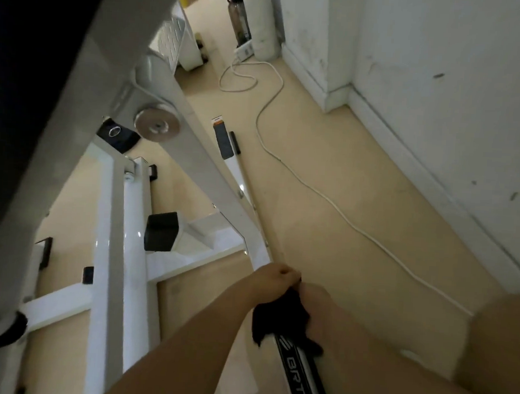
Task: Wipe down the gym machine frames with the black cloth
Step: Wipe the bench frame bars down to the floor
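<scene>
The white gym machine frame fills the left side, and one diagonal bar runs down towards me. Lower down this bar carries a black label strip with white letters. The black cloth is bunched around the bar just above the label. My left hand grips the cloth's upper end with curled fingers. My right hand holds the cloth from the right side against the bar. The cloth hides the fingertips of both hands.
A white cable snakes across the beige floor to a power strip by the white wall. A water bottle stands at the back. A black end cap and a metal disc sit on the frame. My leg is at the right.
</scene>
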`<action>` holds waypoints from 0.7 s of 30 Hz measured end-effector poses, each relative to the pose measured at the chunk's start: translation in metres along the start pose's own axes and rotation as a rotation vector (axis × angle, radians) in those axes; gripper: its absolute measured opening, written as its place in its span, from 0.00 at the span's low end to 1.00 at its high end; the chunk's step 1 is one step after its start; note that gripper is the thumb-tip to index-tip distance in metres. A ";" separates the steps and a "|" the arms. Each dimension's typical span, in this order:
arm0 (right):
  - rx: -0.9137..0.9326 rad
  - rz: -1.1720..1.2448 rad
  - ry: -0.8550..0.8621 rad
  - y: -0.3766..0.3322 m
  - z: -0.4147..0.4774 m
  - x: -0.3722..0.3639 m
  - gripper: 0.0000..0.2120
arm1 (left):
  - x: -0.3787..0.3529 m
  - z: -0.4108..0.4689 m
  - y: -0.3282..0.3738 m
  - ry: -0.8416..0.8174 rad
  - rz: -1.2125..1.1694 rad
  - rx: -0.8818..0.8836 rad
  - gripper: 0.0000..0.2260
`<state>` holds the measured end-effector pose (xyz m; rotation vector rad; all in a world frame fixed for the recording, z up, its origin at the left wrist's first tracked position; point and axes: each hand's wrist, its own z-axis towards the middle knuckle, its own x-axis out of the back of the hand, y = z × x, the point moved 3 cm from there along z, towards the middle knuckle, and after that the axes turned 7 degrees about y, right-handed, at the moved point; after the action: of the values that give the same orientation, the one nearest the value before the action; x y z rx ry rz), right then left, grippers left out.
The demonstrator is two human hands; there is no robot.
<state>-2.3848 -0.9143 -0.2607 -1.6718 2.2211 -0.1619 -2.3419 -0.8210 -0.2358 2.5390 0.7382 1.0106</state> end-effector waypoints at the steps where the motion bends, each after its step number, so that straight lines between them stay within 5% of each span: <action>1: 0.058 0.113 -0.023 -0.012 -0.005 -0.003 0.14 | 0.007 -0.007 0.004 0.028 -0.107 0.014 0.20; 4: 0.111 0.158 -0.030 -0.053 -0.048 -0.007 0.11 | 0.031 -0.025 0.018 0.240 -0.322 -0.005 0.10; 8: 0.292 0.153 0.023 -0.097 -0.105 0.002 0.10 | 0.067 -0.061 0.044 0.416 -0.288 0.001 0.04; 13: 0.325 0.072 -0.076 -0.127 -0.174 -0.005 0.24 | 0.097 -0.132 0.080 0.211 -0.641 0.105 0.18; 16: 0.337 -0.190 -0.193 -0.144 -0.222 -0.008 0.14 | 0.114 -0.178 0.105 0.027 -0.898 0.056 0.28; 21: 0.402 -0.544 -0.124 -0.177 -0.303 0.001 0.19 | 0.135 -0.251 0.143 -0.124 -1.183 -0.089 0.18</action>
<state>-2.3293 -1.0044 0.0742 -1.9337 1.4731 -0.5791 -2.3854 -0.8383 0.0799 1.5444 1.7460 0.4208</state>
